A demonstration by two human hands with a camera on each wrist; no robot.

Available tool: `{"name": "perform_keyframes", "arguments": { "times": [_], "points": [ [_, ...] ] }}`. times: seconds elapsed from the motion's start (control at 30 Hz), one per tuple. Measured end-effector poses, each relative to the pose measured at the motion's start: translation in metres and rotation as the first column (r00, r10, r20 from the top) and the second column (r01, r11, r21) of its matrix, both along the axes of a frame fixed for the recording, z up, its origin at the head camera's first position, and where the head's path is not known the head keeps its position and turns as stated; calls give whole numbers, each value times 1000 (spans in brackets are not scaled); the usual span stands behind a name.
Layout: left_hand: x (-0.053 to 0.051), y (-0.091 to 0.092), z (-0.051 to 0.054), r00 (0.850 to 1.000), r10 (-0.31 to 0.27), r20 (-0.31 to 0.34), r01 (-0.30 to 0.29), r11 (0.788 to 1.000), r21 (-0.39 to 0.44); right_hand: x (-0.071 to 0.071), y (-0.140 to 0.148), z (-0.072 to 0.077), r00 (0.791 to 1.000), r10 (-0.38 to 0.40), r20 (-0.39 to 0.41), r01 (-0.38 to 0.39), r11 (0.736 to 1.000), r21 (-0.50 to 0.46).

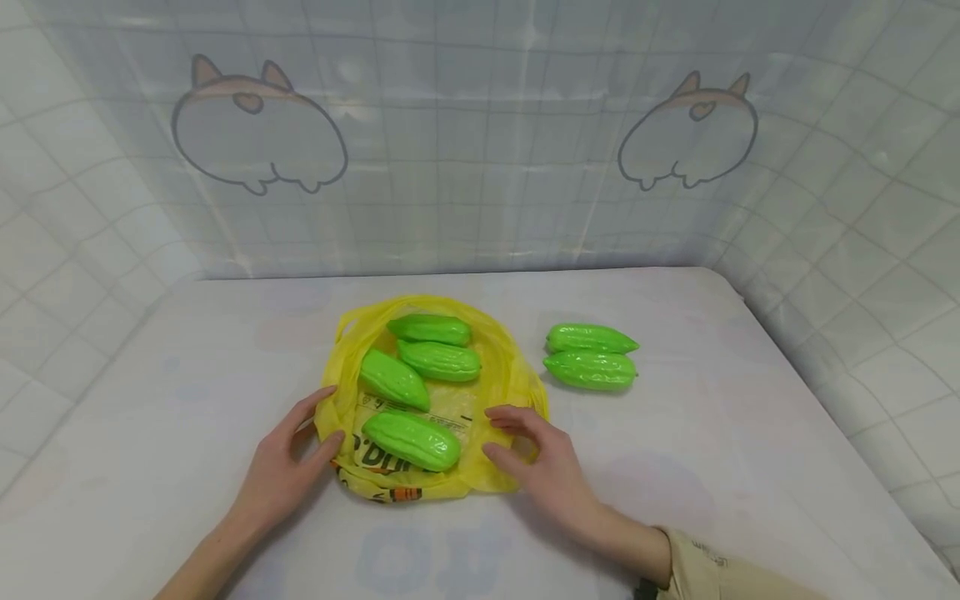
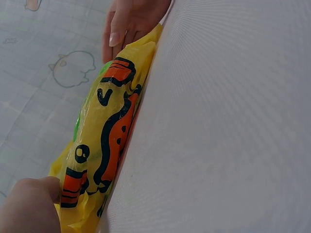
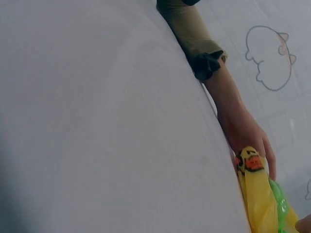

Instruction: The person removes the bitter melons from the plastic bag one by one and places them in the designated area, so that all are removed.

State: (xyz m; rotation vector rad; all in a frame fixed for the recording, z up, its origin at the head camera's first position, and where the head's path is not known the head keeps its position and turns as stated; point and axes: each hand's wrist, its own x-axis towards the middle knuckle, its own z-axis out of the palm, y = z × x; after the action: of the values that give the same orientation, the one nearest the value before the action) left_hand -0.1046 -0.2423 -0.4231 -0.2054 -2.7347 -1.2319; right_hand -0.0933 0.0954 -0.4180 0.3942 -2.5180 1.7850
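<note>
Yellow bag [image 1: 495, 375] looks floppy, best held by its rim [image 1: 423, 300]; left hand [image 1: 288, 458] and right hand [image 1: 551, 467], half spread, only touch it.

No word reads with certainty. Bold dark lettering [image 1: 371, 457] stands on the yellow bag [image 1: 498, 367], partly hidden by a green gourd [image 1: 411, 440], with small print above it (too fine to make out). Tiny dark characters mark the beige sleeve [image 1: 697, 571], illegible, and pale blue, letter-like shapes [image 1: 431, 560] lie faintly on the tablecloth [image 1: 675, 467].
</note>
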Motion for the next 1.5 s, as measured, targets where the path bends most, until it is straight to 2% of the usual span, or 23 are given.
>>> {"name": "perform_keyframes", "arguments": {
  "times": [0.1,0.33,0.57,0.97,1.5],
  "points": [
    [0,0,0,1000,1,-1,-1,1000,0,1,-10,1,1000,27,1,-27,1000,1],
    [1,-1,-1,1000,-1,1,1,1000,12,4,-30,2,994,89,-59,-89,996,-1],
    [1,-1,-1,1000,3,9,-3,1000,9,2,-42,-2,986,107,-131,-104,994,28],
    [2,-1,0,1000,-3,-8,3,1000,13,0,-50,-6,988,95,-125,-79,989,123],
    [0,0,1,1000,-15,0,15,1000,22,0,-47,-7,991,79,-112,-66,991,114]
  ]
}}
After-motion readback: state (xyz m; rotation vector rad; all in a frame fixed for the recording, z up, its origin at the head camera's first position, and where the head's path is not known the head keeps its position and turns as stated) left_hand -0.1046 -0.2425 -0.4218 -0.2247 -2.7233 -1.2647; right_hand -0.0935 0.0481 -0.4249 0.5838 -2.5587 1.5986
